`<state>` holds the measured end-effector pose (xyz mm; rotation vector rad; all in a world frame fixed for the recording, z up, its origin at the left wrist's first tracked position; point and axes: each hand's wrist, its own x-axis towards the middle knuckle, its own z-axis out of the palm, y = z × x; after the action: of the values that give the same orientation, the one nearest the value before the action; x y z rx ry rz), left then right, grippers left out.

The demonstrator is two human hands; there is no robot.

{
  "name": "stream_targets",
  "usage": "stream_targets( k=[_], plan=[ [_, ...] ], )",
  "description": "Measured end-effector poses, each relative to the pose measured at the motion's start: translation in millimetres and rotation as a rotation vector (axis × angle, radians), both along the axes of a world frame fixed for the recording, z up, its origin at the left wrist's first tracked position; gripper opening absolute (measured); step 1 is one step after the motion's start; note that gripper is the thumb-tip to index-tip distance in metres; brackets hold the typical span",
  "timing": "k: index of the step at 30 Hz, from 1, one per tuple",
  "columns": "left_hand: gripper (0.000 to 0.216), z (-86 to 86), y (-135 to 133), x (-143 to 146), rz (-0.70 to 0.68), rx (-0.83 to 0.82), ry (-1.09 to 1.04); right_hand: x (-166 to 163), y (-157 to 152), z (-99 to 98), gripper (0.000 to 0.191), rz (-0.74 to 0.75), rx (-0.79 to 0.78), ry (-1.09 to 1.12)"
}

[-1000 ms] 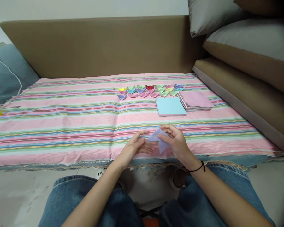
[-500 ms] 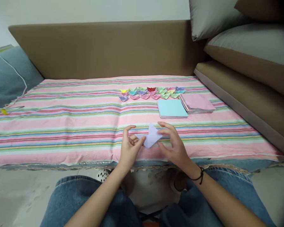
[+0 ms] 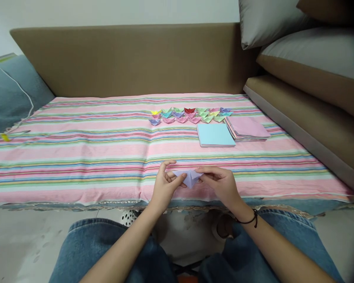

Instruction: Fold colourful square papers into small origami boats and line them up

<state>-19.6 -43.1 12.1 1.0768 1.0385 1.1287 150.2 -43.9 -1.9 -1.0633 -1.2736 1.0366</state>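
Note:
A small lavender folded paper (image 3: 190, 177) is held between both hands just above the near edge of the striped cloth (image 3: 76, 157). My left hand (image 3: 165, 186) pinches its left end with thumb and fingers. My right hand (image 3: 222, 184) pinches the right end; a black band sits on that wrist. The paper lies nearly flat, its point hanging down towards me.
Several small folded paper boats (image 3: 190, 114) in mixed colours stand in rows further back. Beside them lie a light blue paper stack (image 3: 215, 135) and a pink paper stack (image 3: 247, 127). Cushions (image 3: 306, 59) pile up at the right; a white cable (image 3: 14, 90) runs at the left.
The paper was turned over between the hands, from standing with its tip up to lying flat with the tip down. Both hands closed in on its ends.

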Motion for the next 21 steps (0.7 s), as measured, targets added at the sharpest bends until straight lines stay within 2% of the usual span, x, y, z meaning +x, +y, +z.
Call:
stream_targets(
  k=[2,7,11,13,15,18,21],
  plan=[
    [0.047,0.0,0.4,-0.5,-0.013,0.012,0.001,0.2,-1.1,2.2,0.010,-0.020,0.079,-0.061],
    [0.019,2.8,1.6,-0.7,-0.042,0.106,0.034,0.7,-1.4,6.4,0.018,-0.019,0.168,-0.159],
    [0.016,4.9,0.5,-0.7,-0.032,0.106,0.066,0.8,-0.5,5.4,0.018,0.019,0.179,-0.179],
    [0.017,4.2,0.5,-2.1,-0.025,0.106,0.130,1.7,0.0,5.9,0.016,0.083,0.171,-0.169],
    [0.017,3.2,1.5,-4.7,-0.046,0.115,0.183,3.4,0.4,7.6,0.012,0.191,0.129,-0.140],
    [0.022,3.0,3.4,-10.2,-0.148,0.141,0.217,5.6,0.5,9.6,0.009,0.323,-0.015,-0.071],
    [0.043,4.6,2.9,-14.7,-0.287,0.123,0.230,4.3,-0.2,6.8,0.017,0.360,-0.147,-0.019]
  ],
)
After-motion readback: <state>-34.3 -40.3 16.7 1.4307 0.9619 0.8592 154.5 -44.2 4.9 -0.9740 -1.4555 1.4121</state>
